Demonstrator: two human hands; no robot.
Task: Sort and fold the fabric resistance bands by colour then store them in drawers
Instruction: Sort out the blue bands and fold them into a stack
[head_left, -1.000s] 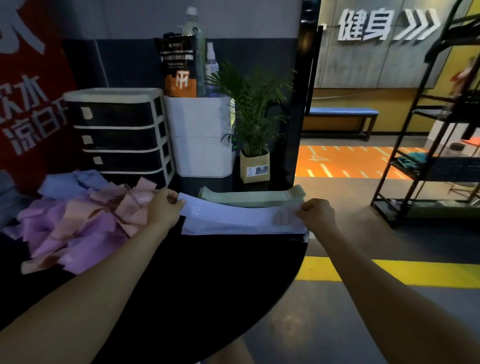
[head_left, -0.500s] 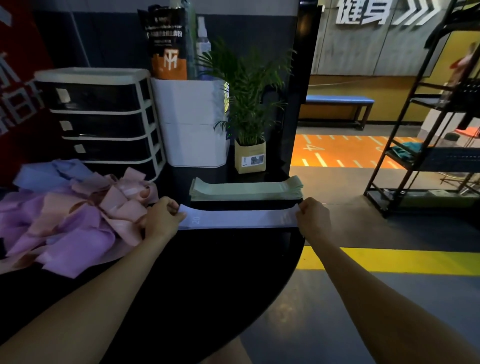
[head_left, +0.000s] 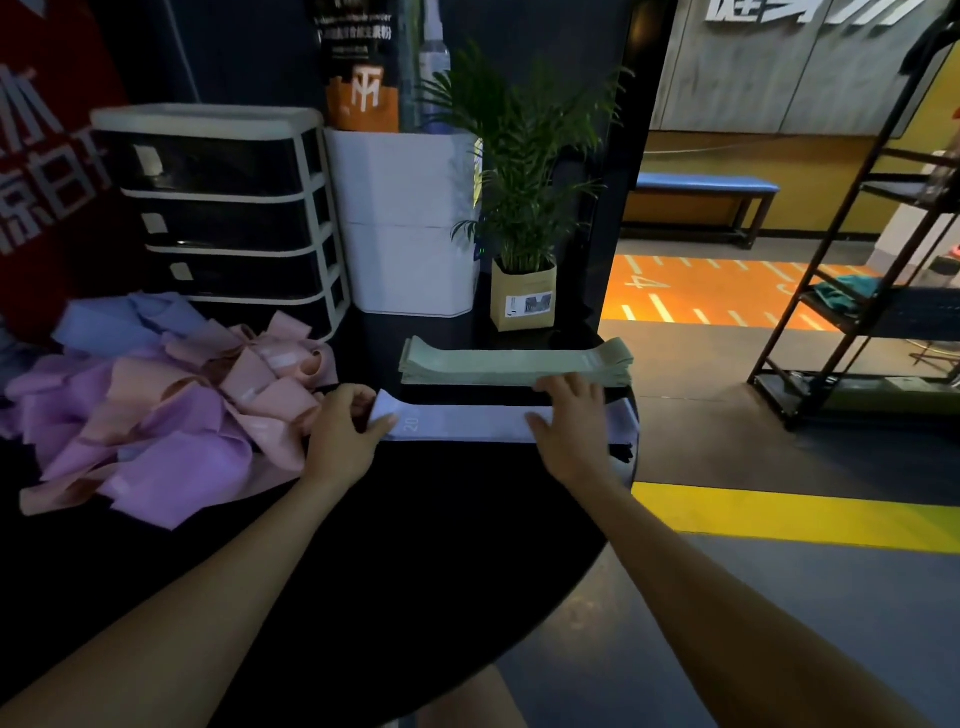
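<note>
A pale blue band (head_left: 462, 422) marked 20 lies flat on the black round table (head_left: 415, 545). My left hand (head_left: 345, 428) pinches its left end. My right hand (head_left: 569, 423) lies flat on its right part with the fingers spread. Just behind it sits a neat stack of folded green bands (head_left: 514, 361). A loose heap of pink, purple and blue bands (head_left: 156, 405) covers the table's left side. The drawer unit (head_left: 223, 208), with dark drawers in a white frame, stands at the back left, all drawers closed.
A white box (head_left: 405, 223) with a pouch and bottles on top stands beside the drawers. A potted plant (head_left: 522, 208) sits behind the green stack. The table edge drops off on the right to the floor with a yellow line (head_left: 779, 519). A black shelf rack (head_left: 872, 270) stands far right.
My right hand has let go of the band's right end and now lies flat on it, further left. The band has settled flat on the table. My left hand stays at the left end.
</note>
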